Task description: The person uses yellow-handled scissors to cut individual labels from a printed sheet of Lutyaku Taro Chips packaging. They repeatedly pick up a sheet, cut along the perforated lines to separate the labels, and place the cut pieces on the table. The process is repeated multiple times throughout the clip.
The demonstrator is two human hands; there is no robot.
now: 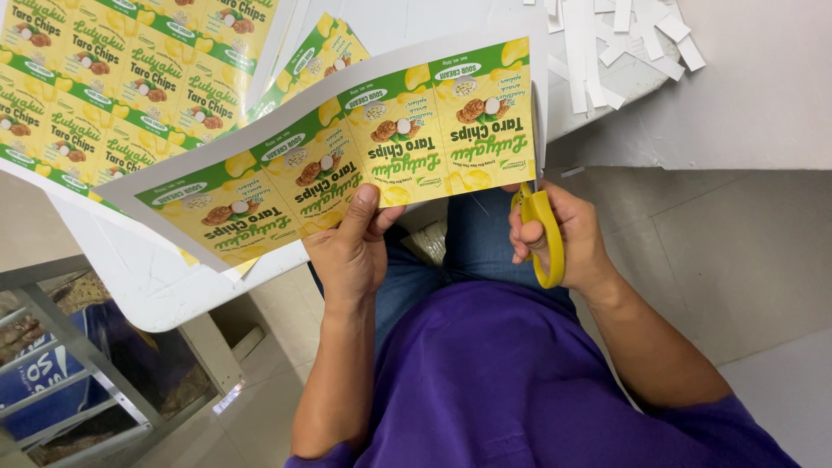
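My left hand (351, 251) pinches the label strip (347, 160), right hand (559, 234) grips yellow scissors (544, 234), blades seemingly hidden; sagging paper could skew the cut.

Yellow-green label strip (347, 156) held centre; matching label sheet (113, 78) top-left.

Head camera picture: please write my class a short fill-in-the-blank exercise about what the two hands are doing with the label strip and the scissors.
1. The right hand holds scissors with ______ handles.
2. The left hand grips the lower edge of the label strip with its ______ on top.
3. The scissors meet the strip at its ______ end.
4. White paper offcuts lie on the ______ table.

Missing words: yellow; thumb; right; white
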